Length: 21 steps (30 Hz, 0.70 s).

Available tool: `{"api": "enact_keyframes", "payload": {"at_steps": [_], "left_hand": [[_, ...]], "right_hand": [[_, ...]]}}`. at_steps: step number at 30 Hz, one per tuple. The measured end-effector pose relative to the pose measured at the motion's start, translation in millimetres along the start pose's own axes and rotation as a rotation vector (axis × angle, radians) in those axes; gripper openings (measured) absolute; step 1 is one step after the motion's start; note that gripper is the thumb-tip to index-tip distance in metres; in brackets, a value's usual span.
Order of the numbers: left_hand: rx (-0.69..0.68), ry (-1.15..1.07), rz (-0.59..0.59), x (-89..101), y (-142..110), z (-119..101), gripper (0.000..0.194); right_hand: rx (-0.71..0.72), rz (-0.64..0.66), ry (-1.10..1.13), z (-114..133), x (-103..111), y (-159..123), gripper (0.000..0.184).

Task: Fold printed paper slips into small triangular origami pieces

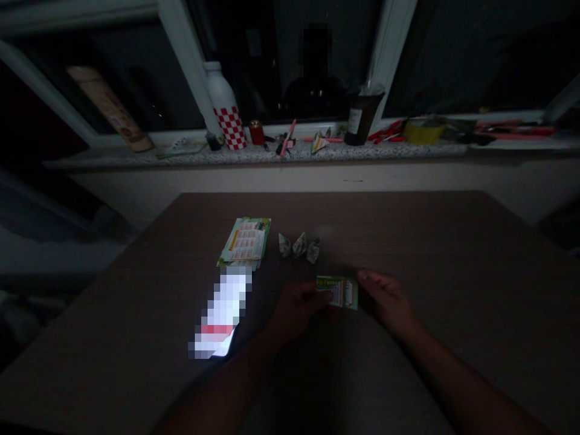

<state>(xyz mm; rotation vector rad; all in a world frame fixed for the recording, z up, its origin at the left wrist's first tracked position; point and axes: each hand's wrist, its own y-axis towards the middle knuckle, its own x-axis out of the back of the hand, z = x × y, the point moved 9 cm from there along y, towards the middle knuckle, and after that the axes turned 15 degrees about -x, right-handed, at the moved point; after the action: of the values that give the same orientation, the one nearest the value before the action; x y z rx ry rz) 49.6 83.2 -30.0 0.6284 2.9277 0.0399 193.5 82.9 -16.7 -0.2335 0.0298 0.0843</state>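
Observation:
Low over the table is a small folded printed paper (339, 292), green and white with lines of text. The thumb of my left hand (296, 307) lies over its left end, with the fingers closed around that side. At the paper's upper right corner, my right hand (388, 297) has its thumb and fingertips together, pinching the edge. Just beyond the hands stand three small folded paper pieces (299, 244) in a row, pointed at the top. To their left lies a stack of printed leaflets (246, 241) with green borders.
A phone with a lit, blurred screen (222, 314) lies left of my left forearm on the dark wooden table (136, 308). Behind, the windowsill (172, 158) carries a checkered bottle (230, 118), a dark cup (360, 121), a small red jar (256, 132) and pens. The room is dim.

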Motion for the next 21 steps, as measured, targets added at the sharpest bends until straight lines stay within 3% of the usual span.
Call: {"api": "enact_keyframes", "payload": {"at_steps": [7,12,17,21], "left_hand": [[-0.021,0.026,-0.062,2.3,3,-5,0.03],[-0.041,0.178,-0.031,4.3,1,-6,0.032],[0.002,0.04,0.044,-4.7,-1,-2,0.036],[0.01,-0.052,0.046,-9.1,-2,-2,0.034]], "right_hand": [[-0.059,0.171,-0.076,-2,-23,-4,0.03],[-0.048,0.113,-0.083,-1,-18,-2,0.028],[-0.092,0.219,0.07,-5,-22,-2,0.028],[-0.139,0.198,0.209,-9,-20,-3,0.031]]}}
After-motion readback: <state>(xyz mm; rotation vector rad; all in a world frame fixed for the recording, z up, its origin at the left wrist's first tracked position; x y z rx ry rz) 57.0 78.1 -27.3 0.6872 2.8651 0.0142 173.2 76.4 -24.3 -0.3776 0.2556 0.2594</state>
